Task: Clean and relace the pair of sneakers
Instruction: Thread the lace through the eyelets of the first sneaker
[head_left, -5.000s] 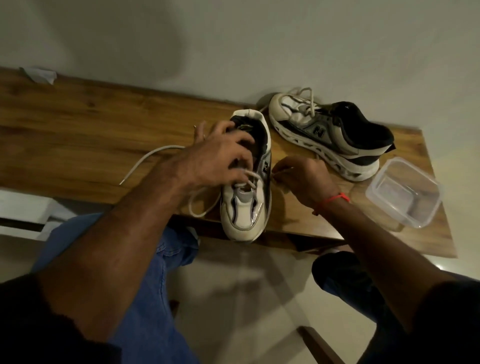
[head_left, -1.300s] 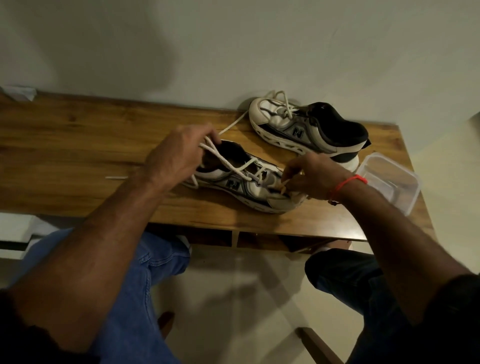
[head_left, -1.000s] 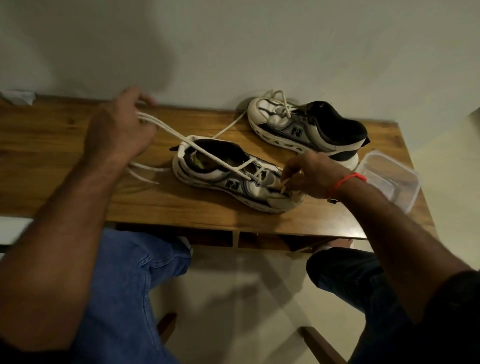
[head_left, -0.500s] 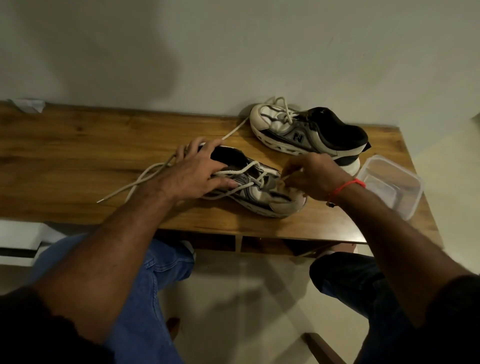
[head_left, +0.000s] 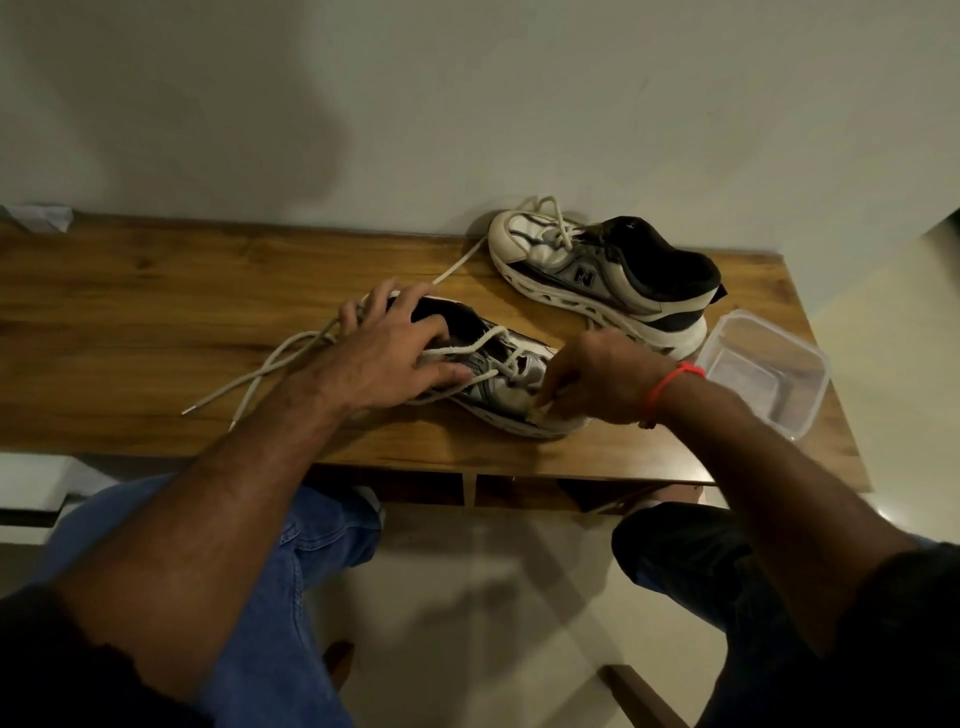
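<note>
A white and grey sneaker (head_left: 511, 382) lies near the front of the wooden table (head_left: 156, 322), toe to the right. My left hand (head_left: 387, 353) rests on its heel end with fingers spread over the collar and over the white lace (head_left: 260, 376). The lace's loose ends trail left across the wood. My right hand (head_left: 597, 379) grips the toe end with curled fingers; a pale scrap shows under them. The second sneaker (head_left: 605, 278) stands behind, laced, toe to the left.
A clear plastic container (head_left: 763, 371) sits at the table's right end beside my right wrist. A white scrap (head_left: 39, 215) lies at the far left corner. The wall runs directly behind the table. My knees are under its front edge.
My left hand drew the laces out to the left a second ago, then came back down onto the sneaker's heel end. The lace ends now lie slack on the table. My right hand stayed on the toe.
</note>
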